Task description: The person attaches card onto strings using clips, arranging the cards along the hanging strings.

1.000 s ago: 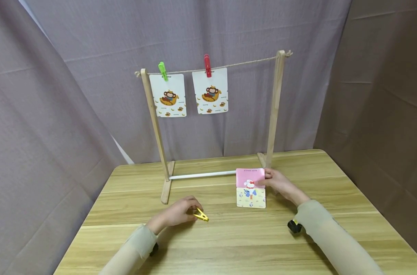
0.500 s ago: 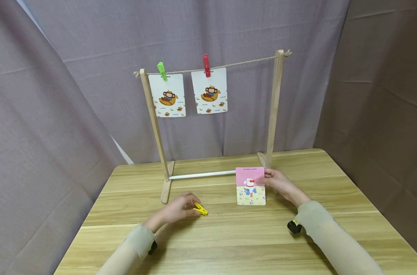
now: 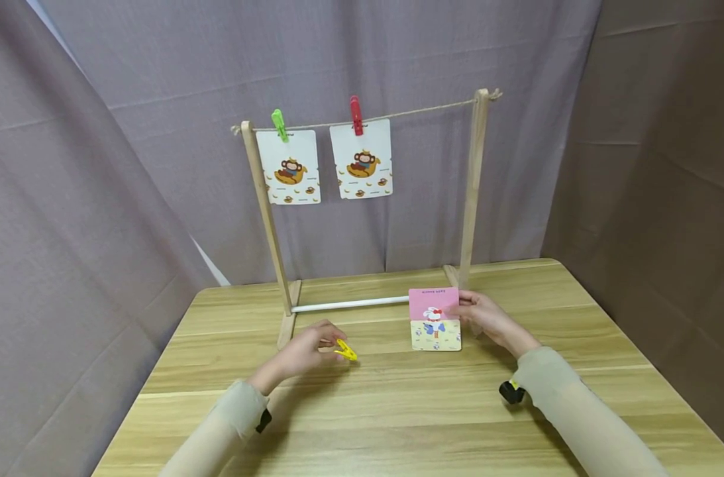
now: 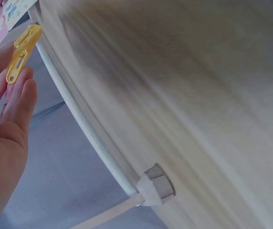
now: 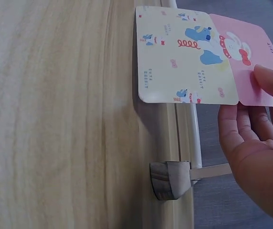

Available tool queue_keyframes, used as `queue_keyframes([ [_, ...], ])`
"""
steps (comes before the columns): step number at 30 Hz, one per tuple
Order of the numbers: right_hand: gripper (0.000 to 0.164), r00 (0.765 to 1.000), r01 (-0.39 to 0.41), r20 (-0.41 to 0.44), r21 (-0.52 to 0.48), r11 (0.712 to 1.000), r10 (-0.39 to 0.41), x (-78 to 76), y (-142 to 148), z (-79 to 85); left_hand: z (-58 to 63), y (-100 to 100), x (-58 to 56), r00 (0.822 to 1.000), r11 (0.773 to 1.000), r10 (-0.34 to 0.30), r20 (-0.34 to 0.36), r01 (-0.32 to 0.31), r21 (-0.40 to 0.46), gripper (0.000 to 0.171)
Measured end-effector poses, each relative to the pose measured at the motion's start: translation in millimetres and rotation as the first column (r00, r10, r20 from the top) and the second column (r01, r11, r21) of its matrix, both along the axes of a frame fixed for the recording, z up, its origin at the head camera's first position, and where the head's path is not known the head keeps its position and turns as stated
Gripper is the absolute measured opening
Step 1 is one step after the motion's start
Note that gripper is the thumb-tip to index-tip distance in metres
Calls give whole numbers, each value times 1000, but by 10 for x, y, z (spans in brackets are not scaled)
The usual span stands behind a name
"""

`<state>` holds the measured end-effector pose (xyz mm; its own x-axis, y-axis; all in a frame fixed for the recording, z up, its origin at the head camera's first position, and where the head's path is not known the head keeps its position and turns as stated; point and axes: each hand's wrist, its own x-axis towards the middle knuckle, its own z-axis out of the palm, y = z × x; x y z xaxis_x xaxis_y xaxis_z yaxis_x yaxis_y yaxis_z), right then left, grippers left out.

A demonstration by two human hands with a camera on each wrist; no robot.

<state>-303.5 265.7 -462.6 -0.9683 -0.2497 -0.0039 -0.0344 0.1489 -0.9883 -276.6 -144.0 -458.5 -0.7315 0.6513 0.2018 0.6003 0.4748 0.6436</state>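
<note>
My left hand (image 3: 308, 349) pinches a yellow clothespin (image 3: 346, 350) between thumb and fingers, a little above the table. In the left wrist view the clothespin (image 4: 25, 51) points away from the fingertips. My right hand (image 3: 487, 318) holds a pink and pale yellow card (image 3: 435, 336) by its side edge. A white rabbit with a red bow is printed on that card. Seen from the right wrist, the thumb lies on the pink half of the card (image 5: 189, 57), with the fingers behind it.
A wooden stand (image 3: 473, 192) with a twine line (image 3: 433, 108) rises at the back. From the line hang two monkey cards (image 3: 289, 169), one under a green clothespin (image 3: 279, 126), the other under a red clothespin (image 3: 356, 116). A white rod (image 3: 350, 305) joins the stand's feet.
My left hand has moved slightly forward and up with the yellow clothespin, which has turned a little. The right hand stays nearly in place while the card's lower edge has risen slightly.
</note>
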Motion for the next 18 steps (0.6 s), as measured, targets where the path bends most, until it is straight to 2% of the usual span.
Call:
queue_keyframes([
  [4, 59, 1000, -7, -5, -12, 1000, 7, 12, 4, 38, 61, 20, -10, 1000, 1000, 11, -6, -11, -1, 32],
  [13, 60, 1000, -8, -12, -5, 1000, 8, 6, 14, 93, 182, 70, -58, 996, 998, 38, -81, -42, -55, 29],
  [18, 60, 1000, -8, -26, -1, 1000, 8, -23, 20, 151, 281, 93, -95, 993, 997, 21, -115, -29, -70, 30],
])
